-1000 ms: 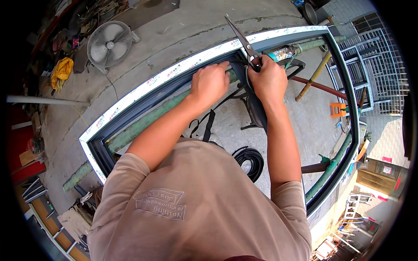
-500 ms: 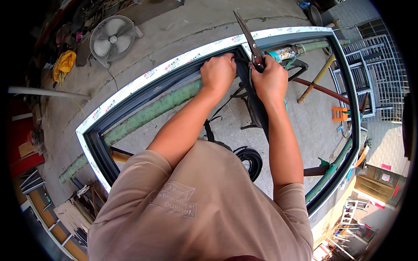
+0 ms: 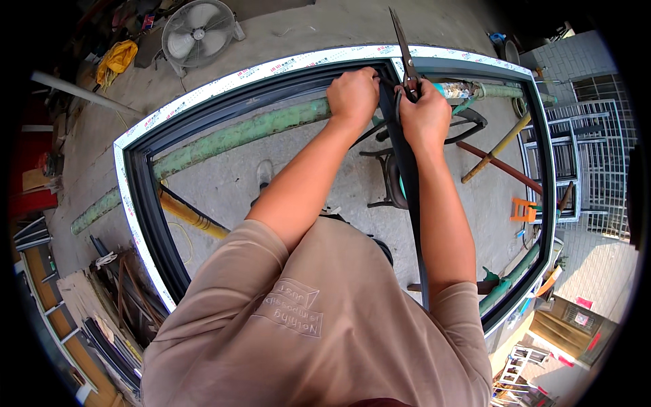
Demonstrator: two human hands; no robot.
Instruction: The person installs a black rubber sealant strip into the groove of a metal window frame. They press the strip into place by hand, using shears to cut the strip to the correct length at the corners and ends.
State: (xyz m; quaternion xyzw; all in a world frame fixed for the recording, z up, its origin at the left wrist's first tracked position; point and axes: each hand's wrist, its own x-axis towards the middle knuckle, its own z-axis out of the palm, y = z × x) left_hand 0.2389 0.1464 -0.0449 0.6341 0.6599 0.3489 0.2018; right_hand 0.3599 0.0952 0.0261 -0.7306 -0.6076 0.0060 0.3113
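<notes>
Scissors (image 3: 404, 42) with dark blades pointing away from me are in my right hand (image 3: 427, 117), its fingers wrapped round the handles. My left hand (image 3: 354, 98) is closed at the inner edge of the window frame (image 3: 285, 66), beside the joint with the dark middle bar (image 3: 408, 183). A short piece of black rubber strip (image 3: 385, 81) runs from its fingertips toward the right hand; its far end is hidden behind the fingers. White printed film covers the frame's outer face, and its inner channels are dark grey.
Green pipes (image 3: 271, 125) support the frame, with a yellow pole (image 3: 193, 216) below. A dark chair (image 3: 390, 178) stands under the opening. Behind the frame is a fan (image 3: 198, 32). An orange stool (image 3: 523, 209) and metal window grilles (image 3: 590, 149) are at right.
Both hands have shifted slightly right with the scissors, whose blades now point more steeply away. My view has moved, and the black coil on the floor is no longer visible.
</notes>
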